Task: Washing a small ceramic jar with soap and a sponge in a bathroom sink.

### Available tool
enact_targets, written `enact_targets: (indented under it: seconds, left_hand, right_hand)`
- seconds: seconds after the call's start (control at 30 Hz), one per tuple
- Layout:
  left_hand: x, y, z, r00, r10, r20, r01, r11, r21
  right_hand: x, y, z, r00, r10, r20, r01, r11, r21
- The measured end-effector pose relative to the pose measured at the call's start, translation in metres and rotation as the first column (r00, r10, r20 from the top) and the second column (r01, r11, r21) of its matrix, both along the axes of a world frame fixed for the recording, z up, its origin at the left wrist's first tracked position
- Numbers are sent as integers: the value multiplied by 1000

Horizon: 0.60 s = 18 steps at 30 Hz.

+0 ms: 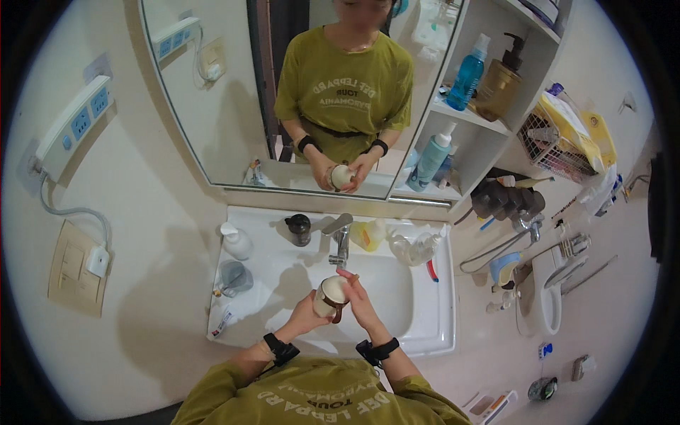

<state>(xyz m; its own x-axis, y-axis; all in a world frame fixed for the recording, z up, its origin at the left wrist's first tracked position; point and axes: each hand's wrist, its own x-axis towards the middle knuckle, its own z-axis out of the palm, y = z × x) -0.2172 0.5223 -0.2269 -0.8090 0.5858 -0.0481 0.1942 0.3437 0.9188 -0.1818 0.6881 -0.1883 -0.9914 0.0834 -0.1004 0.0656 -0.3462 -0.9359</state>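
Left hand: the left hand is wrapped around a small white cup with a brown handle, its grip closed on the cup's side, holding it tilted over the basin.
Right hand: the right hand sits at the cup's mouth, fingers pressed against the rim and reaching inside; how far in they go I cannot tell.
Where the cup is: up in the air, just below the tap, above the white sink, touching nothing but the two hands.
Step in hand: looks like rubbing the cup clean by hand; no water stream shows from the tap as far as I can make out.
Next move calls for: by my reckoning, keeping the left hand firm while the right works round the rim, and staying clear of the spout just above.
Around the basin: a white pump bottle and a grey tumbler to the left, a dark jar beside the tap, a yellow bottle and a clear bottle to its right.
Mirror: the mirror shows the same pose, both hands on the cup.
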Motion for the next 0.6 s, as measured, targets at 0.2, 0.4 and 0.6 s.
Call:
enact_targets:
  seconds: [0.2, 0.4, 0.6]
  left_hand:
    - [2, 4, 0, 999, 20, 47, -18, 999, -32]
    - [5, -8, -8, 993, -8, 116, 18, 996, -87]
    - [-2, -55, -28, 990, 81, 117, -67, 990, -122]
  right_hand:
    - [-7, 1, -11, 957, -290, -22, 291, 957, 12]
    - [-15, -2, -32, 939, -340, 47, 336, 939, 78]
    - [-30, -21, -53, 992, -18, 126, -2, 987, 161]
